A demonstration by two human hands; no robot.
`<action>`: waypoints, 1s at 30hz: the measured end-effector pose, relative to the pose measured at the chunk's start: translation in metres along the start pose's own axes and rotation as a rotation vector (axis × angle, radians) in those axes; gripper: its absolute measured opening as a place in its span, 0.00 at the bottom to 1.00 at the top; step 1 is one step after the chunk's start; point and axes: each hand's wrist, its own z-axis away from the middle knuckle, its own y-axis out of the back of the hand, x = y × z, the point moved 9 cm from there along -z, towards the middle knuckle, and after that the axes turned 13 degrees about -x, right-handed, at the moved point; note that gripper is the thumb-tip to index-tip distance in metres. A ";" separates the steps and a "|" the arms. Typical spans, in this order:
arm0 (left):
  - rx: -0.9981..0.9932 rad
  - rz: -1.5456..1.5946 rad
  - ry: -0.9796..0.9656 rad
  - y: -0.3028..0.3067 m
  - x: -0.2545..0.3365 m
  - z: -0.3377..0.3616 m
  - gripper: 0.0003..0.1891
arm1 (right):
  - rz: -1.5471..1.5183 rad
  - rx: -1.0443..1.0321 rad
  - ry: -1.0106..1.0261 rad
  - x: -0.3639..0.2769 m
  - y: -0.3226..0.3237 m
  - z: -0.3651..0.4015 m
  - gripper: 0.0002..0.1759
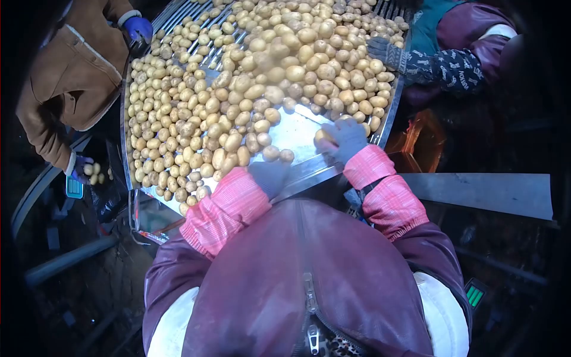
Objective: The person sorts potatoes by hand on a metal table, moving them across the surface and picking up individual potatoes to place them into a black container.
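Pickup, prob.: R hand curled round spud, tray 4 o'clock; L hand 6 o'clock, grip unclear; next needs snug hold.

Just right of the heap of potatoes, a co-worker's dark sleeve carries white printed lettering, its letters too small, tilted and creased to be read with certainty.

We see a smooth, shiny metal tray; smooth-skinned potatoes, mostly matt. Gloves: matt cloth. Pink sleeves: crinkled cloth. We read the jacket as smooth, semi-gloss, leather-like; zip pull shiny metal. Crate: glossy plastic. Brown coat: matt, suede-like.
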 end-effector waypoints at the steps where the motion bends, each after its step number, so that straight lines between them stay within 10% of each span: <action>1: 0.056 -0.031 -0.038 0.000 0.000 0.002 0.08 | -0.040 0.002 -0.007 -0.003 -0.001 0.001 0.21; 9: 0.322 -0.043 -0.069 -0.014 -0.020 0.024 0.08 | -0.076 0.092 -0.017 0.031 0.030 0.021 0.19; 14: 0.030 0.032 0.022 -0.014 -0.016 0.020 0.15 | -0.179 -0.194 -0.136 0.078 -0.027 -0.015 0.24; 23: 0.539 0.222 -0.095 -0.023 -0.028 0.069 0.15 | -0.539 -0.030 -0.011 0.050 0.001 -0.042 0.18; 30: 0.870 0.369 0.110 -0.011 -0.075 0.141 0.12 | -0.244 -0.055 0.261 -0.008 -0.018 -0.048 0.14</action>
